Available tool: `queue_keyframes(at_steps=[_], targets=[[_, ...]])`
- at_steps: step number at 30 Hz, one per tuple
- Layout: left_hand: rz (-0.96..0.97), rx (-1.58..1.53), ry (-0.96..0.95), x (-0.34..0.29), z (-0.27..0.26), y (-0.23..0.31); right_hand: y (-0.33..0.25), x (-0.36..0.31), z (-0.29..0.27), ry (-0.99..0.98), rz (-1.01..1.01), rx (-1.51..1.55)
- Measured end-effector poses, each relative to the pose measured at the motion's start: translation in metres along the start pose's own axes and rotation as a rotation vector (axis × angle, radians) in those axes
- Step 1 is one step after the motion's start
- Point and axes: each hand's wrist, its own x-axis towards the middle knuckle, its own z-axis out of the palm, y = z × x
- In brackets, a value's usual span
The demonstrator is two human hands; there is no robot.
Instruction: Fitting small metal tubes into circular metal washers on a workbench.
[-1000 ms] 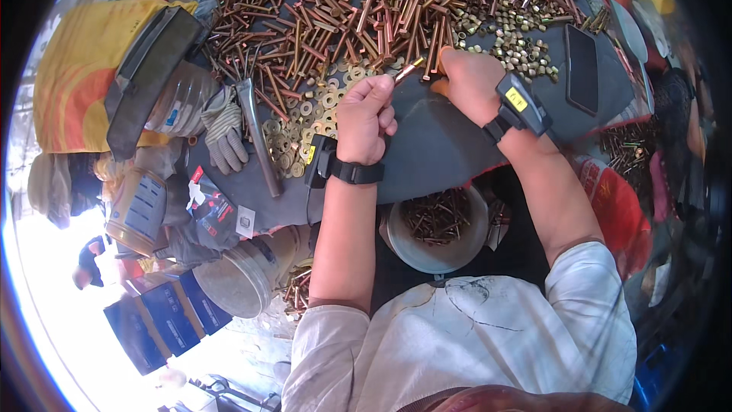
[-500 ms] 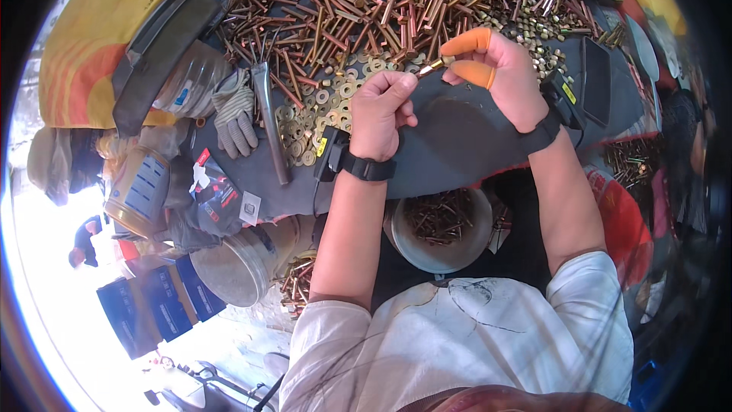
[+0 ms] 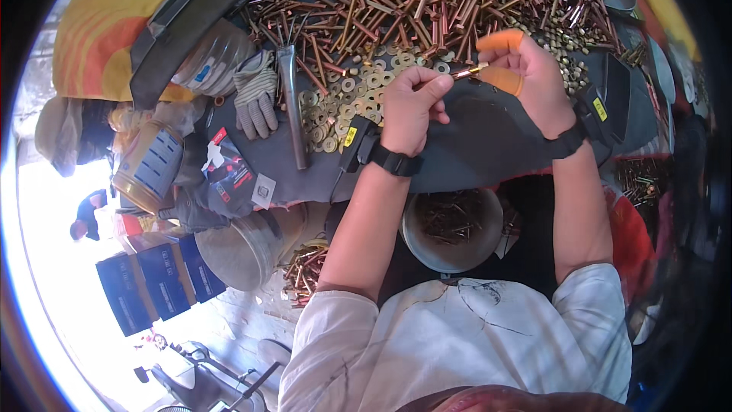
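A short metal bolt point(image 3: 466, 72) with a golden end lies level between my two hands, above the dark work surface. My left hand point(image 3: 415, 103) pinches one end between thumb and forefinger, hiding that end. My right hand point(image 3: 540, 84), with orange finger covers on thumb and forefinger, is closed about the golden end. Close beyond my left hand is a spread of flat brass-coloured washers point(image 3: 358, 91). Past both hands lies a large heap of copper-coloured bolts point(image 3: 412, 8). Small golden nuts point(image 3: 570, 69) are scattered beyond my right hand.
Left of the washers are a metal tube point(image 3: 291, 107) and a grey knitted glove point(image 3: 256, 95). A dark phone-like slab point(image 3: 619, 91) lies at right. Below the table edge stands a bucket point(image 3: 412, 236) with bolts inside. Blue boxes point(image 3: 164, 278) are at lower left.
The view has shifted, so the table and both hands appear farther right. The bolt between my hands is turned more nearly level, and more of its shaft shows.
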Motion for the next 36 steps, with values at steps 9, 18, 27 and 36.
queue_keyframes(at_steps=[9, 18, 27, 36], targets=[[0.022, 0.005, -0.023, -0.002, -0.001, 0.002, 0.005, 0.005, -0.006, -0.080, -0.058, 0.026], [-0.007, -0.009, -0.023, -0.003, -0.005, 0.001, -0.003, 0.001, -0.003, -0.100, -0.141, -0.078], [-0.034, -0.078, -0.064, -0.001, -0.008, -0.001, -0.003, 0.004, -0.004, -0.092, -0.341, -0.110], [-0.032, -0.213, -0.206, 0.003, -0.016, -0.002, 0.000, 0.000, 0.030, -0.254, -0.013, 0.685]])
